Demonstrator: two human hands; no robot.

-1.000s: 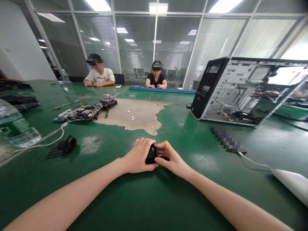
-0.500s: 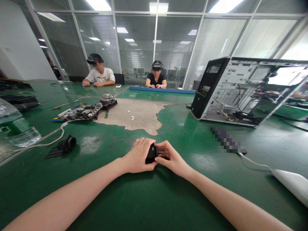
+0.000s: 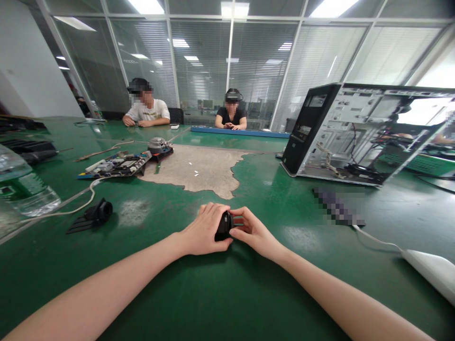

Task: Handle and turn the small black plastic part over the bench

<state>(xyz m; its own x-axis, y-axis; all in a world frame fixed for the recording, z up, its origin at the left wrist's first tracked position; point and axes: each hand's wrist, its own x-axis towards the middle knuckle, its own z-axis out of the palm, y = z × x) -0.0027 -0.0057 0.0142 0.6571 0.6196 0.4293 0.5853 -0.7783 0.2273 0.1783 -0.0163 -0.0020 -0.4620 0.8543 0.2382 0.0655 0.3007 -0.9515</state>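
A small black part [image 3: 223, 226] is between my two hands, just above or on the green table [image 3: 227, 293]; its underside is hidden. My left hand [image 3: 206, 229] wraps round it from the left, thumb below and fingers over the top. From the right, my right hand [image 3: 251, 232] grips its edge with thumb and fingertips. Left of my hands lies a black plastic piece [image 3: 97, 214] with a round end. Further back, a circuit board [image 3: 117, 166] rests beside a round metal cooler [image 3: 159, 147].
An open computer case [image 3: 341, 135] stands at the right. Nearer are a pixelated dark object [image 3: 336, 206] and a white device [image 3: 432, 270] joined by a cable. A plastic bottle [image 3: 26, 184] lies at the left. Two people [image 3: 151, 111] [image 3: 231, 116] sit across the table.
My hands and the black part have hardly moved. The far middle person's hands have come closer together.
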